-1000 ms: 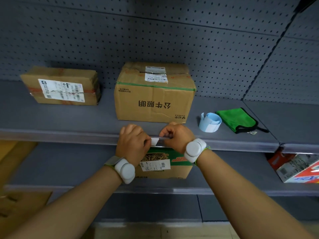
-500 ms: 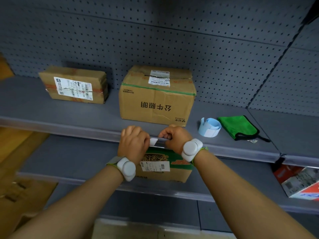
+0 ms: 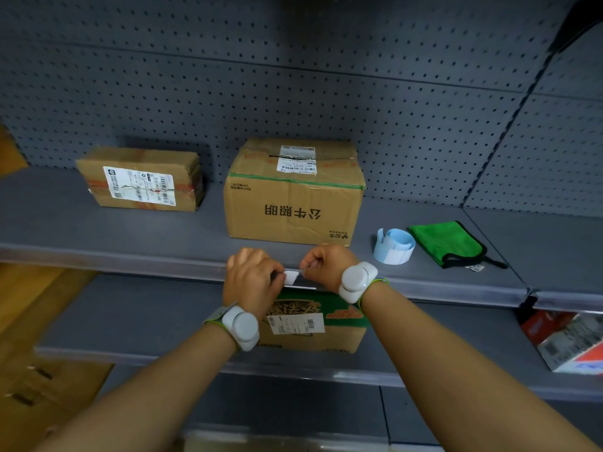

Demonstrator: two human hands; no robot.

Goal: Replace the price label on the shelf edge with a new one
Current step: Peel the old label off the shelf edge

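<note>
A small white price label [image 3: 291, 277] sits on the clear strip along the front edge of the grey shelf [image 3: 130, 259], right below the big cardboard box [image 3: 293, 194]. My left hand [image 3: 253, 282] pinches the label's left end with curled fingers. My right hand [image 3: 326, 267] is closed on the shelf-edge strip at the label's right end. Both wrists wear white bands. A curled roll of pale blue and white labels [image 3: 393, 245] lies on the shelf to the right.
A green cloth [image 3: 447, 243] lies beside the label roll. A flat cardboard parcel [image 3: 140, 182] rests at the shelf's left. On the lower shelf stand a green-topped carton [image 3: 313, 324] under my hands and a red-and-white box [image 3: 571, 344] at far right. Perforated grey panels form the back wall.
The view has shifted slightly right and down relative to the shelf. Both hands stay at the same spot on the shelf edge, still closed around the white label.
</note>
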